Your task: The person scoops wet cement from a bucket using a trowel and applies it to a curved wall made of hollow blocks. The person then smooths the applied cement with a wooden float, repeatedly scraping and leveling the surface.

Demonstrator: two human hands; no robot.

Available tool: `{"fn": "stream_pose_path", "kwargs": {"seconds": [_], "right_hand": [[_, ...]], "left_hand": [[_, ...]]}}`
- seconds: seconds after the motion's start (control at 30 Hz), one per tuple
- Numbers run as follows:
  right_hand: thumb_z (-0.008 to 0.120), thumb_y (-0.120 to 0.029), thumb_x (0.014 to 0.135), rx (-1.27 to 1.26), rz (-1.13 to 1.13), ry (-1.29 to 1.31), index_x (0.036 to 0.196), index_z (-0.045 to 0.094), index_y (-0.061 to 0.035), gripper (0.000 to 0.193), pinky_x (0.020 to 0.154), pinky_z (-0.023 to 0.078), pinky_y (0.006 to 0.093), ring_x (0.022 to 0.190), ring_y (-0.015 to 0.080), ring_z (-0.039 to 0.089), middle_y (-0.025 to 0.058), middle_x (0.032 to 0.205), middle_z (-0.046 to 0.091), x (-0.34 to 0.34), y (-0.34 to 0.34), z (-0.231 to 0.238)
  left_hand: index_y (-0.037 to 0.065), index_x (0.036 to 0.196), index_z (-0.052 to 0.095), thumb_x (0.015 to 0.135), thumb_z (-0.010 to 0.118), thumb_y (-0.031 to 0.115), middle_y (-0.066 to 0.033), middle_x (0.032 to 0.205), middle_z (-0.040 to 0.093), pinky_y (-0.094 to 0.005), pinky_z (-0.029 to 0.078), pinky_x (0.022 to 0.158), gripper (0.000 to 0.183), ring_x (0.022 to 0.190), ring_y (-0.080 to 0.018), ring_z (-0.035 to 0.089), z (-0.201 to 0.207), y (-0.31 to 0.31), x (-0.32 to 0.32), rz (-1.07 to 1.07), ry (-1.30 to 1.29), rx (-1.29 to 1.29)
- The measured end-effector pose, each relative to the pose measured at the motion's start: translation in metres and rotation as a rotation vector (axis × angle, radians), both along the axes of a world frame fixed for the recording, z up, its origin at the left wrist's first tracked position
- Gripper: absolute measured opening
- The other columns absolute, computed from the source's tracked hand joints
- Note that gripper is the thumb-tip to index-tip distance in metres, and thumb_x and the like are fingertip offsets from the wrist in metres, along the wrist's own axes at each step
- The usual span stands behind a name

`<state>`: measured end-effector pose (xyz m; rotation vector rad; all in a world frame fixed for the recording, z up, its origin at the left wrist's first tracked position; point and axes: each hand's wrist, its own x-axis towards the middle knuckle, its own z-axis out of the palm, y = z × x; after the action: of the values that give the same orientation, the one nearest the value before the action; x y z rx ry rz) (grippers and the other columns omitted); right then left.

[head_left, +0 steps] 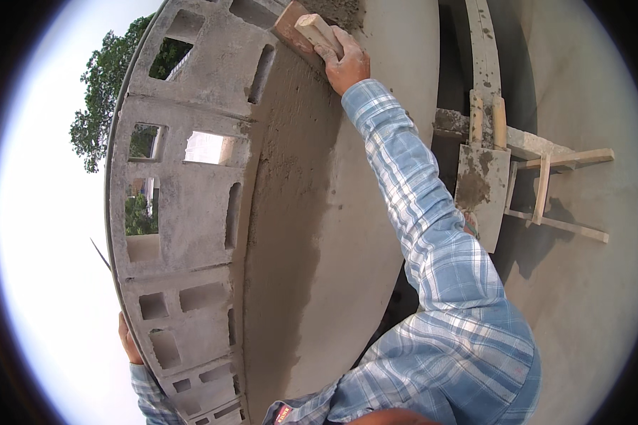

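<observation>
My right hand (347, 62), dusted with mortar, is closed round the wooden handle of a plastering float (289, 27). The float's flat board lies against the wall, at the upper end of a dark wet band of mortar (280, 184). To the left of that band runs a bare hollow-block wall (181, 142) with rectangular openings. On the right the mortar meets a smooth, paler plastered surface (354, 234). At the lower left my left hand (129, 341) touches the outer edge of the blocks, its fingers mostly hidden.
Below my right arm is a mortar-spattered plank (478, 188), joined to a long beam (483, 46). A wooden frame (546, 184) juts out beside it, above a pale floor (581, 297). A tree (106, 92) stands beyond the blocks.
</observation>
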<state>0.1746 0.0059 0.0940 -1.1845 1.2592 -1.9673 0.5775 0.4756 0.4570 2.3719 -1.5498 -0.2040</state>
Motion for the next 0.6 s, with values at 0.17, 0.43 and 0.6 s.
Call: {"fn": "stream_pose_path", "kwargs": {"seconds": [0.17, 0.43, 0.6], "right_hand": [[0.078, -0.021, 0.081, -0.054, 0.196, 0.022, 0.121, 0.065, -0.0078, 0.044, 0.093, 0.046, 0.0433, 0.103, 0.0314, 0.061, 0.0087, 0.113, 0.067, 0.055, 0.116, -0.019], [0.063, -0.031, 0.092, -0.025, 0.097, -0.075, 0.122, 0.062, -0.0016, 0.042, 0.098, 0.043, 0.0422, 0.114, 0.0375, 0.057, 0.0192, 0.119, 0.064, -0.02, -0.039, -0.004], [0.072, -0.021, 0.086, -0.103, 0.205, 0.009, 0.119, 0.064, -0.0062, 0.037, 0.094, 0.047, 0.043, 0.103, 0.035, 0.06, 0.011, 0.111, 0.068, 0.052, 0.095, -0.029]], "left_hand": [[-0.001, 0.118, 0.058, 0.095, 0.046, 0.016, -0.0089, 0.105, 0.062, -0.032, 0.047, 0.084, 0.03, 0.095, -0.0189, 0.057, 0.005, 0.04, 0.006, -0.004, -0.194, 0.049], [-0.001, 0.126, 0.055, 0.099, 0.046, 0.023, -0.0115, 0.117, 0.061, -0.0354, 0.046, 0.092, 0.038, 0.106, -0.022, 0.057, 0.018, 0.052, 0.062, 0.01, -0.131, -0.018], [-0.003, 0.129, 0.054, 0.1, 0.045, 0.027, -0.0138, 0.123, 0.061, -0.0374, 0.045, 0.096, 0.043, 0.111, -0.0247, 0.057, 0.025, 0.114, 0.099, 0.064, -0.137, -0.02]]}}
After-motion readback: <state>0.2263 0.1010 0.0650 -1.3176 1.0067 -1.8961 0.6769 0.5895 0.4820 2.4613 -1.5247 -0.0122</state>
